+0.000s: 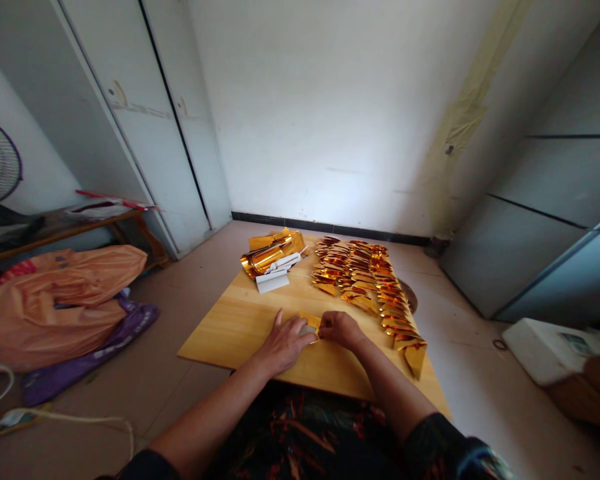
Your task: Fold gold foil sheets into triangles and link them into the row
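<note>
Worktop [225,327], 6 o'clock: gold sheet [310,321] in process, left hand [287,341] resting on it, grip unclear; right hand [341,329] pinching its edge. From 3 to 1 o'clock: folded pieces [353,270] in rows, apparently done. At 11 o'clock: loose sheets [275,255], apparently remaining.

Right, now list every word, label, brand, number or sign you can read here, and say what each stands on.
No text can be read in this picture.
Purple bag: pale marks like lettering, too blurred to read.
White box: a darker patch, possibly a label, too small to read.
Folded gold pieces: no lettering that I can make out.
</note>
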{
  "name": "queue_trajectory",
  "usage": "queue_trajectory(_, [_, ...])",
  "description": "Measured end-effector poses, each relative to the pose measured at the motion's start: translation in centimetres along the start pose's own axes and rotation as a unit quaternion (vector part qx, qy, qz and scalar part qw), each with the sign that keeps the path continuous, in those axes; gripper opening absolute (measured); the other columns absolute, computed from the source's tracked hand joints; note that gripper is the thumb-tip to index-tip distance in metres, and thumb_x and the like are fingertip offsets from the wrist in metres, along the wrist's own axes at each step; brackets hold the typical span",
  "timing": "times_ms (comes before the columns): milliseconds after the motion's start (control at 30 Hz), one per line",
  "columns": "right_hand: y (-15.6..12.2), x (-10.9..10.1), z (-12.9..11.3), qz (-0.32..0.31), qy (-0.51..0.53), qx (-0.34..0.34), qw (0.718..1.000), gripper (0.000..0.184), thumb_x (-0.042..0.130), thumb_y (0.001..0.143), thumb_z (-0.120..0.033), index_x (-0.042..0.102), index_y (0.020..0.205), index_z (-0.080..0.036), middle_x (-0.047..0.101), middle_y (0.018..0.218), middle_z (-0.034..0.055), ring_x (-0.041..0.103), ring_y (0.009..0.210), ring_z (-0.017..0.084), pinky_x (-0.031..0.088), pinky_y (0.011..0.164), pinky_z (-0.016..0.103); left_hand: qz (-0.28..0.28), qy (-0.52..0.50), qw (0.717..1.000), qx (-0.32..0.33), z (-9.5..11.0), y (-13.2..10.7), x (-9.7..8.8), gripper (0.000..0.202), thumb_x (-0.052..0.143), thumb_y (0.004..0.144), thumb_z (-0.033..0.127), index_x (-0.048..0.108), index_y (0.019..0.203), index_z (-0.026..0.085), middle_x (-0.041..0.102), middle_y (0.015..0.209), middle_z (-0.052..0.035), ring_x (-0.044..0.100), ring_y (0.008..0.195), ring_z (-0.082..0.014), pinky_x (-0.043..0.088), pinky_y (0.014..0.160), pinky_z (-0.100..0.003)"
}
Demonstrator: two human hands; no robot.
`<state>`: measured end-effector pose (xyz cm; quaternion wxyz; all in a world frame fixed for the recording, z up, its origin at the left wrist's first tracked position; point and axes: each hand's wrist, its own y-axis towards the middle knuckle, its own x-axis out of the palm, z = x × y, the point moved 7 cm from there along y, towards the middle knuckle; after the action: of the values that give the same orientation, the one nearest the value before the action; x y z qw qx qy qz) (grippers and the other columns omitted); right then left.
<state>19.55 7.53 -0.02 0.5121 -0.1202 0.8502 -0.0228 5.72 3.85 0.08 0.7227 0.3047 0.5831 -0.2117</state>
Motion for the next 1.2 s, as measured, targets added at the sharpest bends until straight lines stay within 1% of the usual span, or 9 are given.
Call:
queue_trajectory(233, [0.1,-0.1,0.2,-0.001,0.058,-0.053,0.997,0.022,0.055,0.068,-0.006,0.068,0.080,-0.018,0.069,0.079,-0.0011,0.057,0.069,0.010,0.038,0.060,0.018,-0.008,0.001,1.000,0.014,0.1,0.1,-0.2,0.025,0.046,0.092,0.025,0.062,0.108,0.037,0.055,0.120,-0.0005,0.044,0.121,-0.0238,0.008,0.108,-0.062])
queue_trajectory(300, [0.0,-0.2,0.1,-0.003,0.055,-0.054,0.997,0.022,0.055,0.068,-0.006,0.068,0.081,-0.018,0.068,0.079,-0.0010,0.057,0.070,0.011,0.038,0.060,0.019,-0.010,0.003,1.000,0.017,0.1,0.2,-0.3,0.027,0.045,0.092,0.023,0.061,0.109,0.037,0.054,0.120,-0.0010,0.045,0.120,-0.0237,0.008,0.108,-0.063])
queue_trajectory(467, [-0.5,-0.4,-0.3,-0.010,0.051,-0.032,0.998,0.018,0.066,0.064,-0.016,0.066,0.082,-0.017,0.066,0.075,-0.0016,0.054,0.064,0.011,0.034,0.055,0.019,-0.014,-0.004,1.000,0.011,0.2,0.2,-0.5,0.026,0.047,0.090,0.022,0.063,0.106,0.036,0.054,0.121,-0.0017,0.045,0.120,-0.0250,0.010,0.107,-0.064])
queue_trajectory(600, [-0.3,-0.2,0.0,-0.014,0.079,-0.045,0.996,0.022,0.060,0.062,-0.006,0.066,0.081,-0.017,0.065,0.074,-0.0021,0.054,0.064,0.010,0.035,0.056,0.018,-0.006,-0.026,1.000,0.001,0.3,0.2,-0.8,0.018,0.053,0.087,0.029,0.065,0.100,0.036,0.056,0.118,-0.0012,0.046,0.116,-0.0233,0.008,0.107,-0.064])
queue_trajectory(667, [0.0,0.0,0.4,-0.015,0.090,-0.047,0.995,0.024,0.055,0.063,-0.002,0.067,0.079,-0.016,0.065,0.073,-0.0019,0.054,0.064,0.010,0.036,0.057,0.018,-0.007,-0.046,0.999,-0.016,0.2,0.4,-0.8,0.016,0.055,0.087,0.035,0.067,0.096,0.035,0.057,0.116,-0.0008,0.048,0.112,-0.0224,0.008,0.106,-0.063])
queue_trajectory(767, [0.4,0.1,0.8,-0.004,0.085,-0.045,0.995,0.025,0.053,0.063,-0.002,0.067,0.077,-0.016,0.066,0.072,-0.0010,0.055,0.064,0.010,0.037,0.057,0.018,0.002,-0.076,0.994,-0.074,0.0,0.9,-0.5,0.015,0.055,0.086,0.039,0.069,0.088,0.033,0.059,0.112,-0.0006,0.050,0.109,-0.0220,0.012,0.105,-0.063])
queue_trajectory(933, [0.5,0.1,0.6,-0.001,0.074,-0.052,0.996,0.025,0.054,0.063,-0.002,0.068,0.078,-0.016,0.067,0.073,-0.0001,0.056,0.065,0.011,0.037,0.057,0.018,0.024,-0.109,0.980,-0.167,0.0,1.4,-0.1,0.009,0.060,0.082,0.033,0.069,0.081,0.029,0.060,0.108,-0.0011,0.051,0.107,-0.0227,0.017,0.101,-0.062])
queue_trajectory(1033, [0.4,0.1,0.6,-0.001,0.076,-0.050,0.996,0.026,0.054,0.064,-0.002,0.069,0.079,-0.016,0.067,0.073,0.0000,0.056,0.064,0.011,0.037,0.056,0.018,0.030,-0.112,0.975,-0.187,0.2,1.2,-0.2,0.006,0.061,0.081,0.028,0.067,0.081,0.028,0.059,0.111,-0.0009,0.050,0.110,-0.0233,0.020,0.100,-0.061])
queue_trajectory(1200, [0.5,0.2,0.7,-0.004,0.043,-0.064,0.997,0.027,0.055,0.067,-0.005,0.070,0.085,-0.016,0.067,0.076,0.0006,0.056,0.067,0.012,0.039,0.059,0.019,0.023,-0.118,0.975,-0.185,0.0,0.8,0.1,0.010,0.059,0.081,0.024,0.066,0.085,0.029,0.057,0.114,-0.0005,0.049,0.112,-0.0238,0.021,0.098,-0.064])
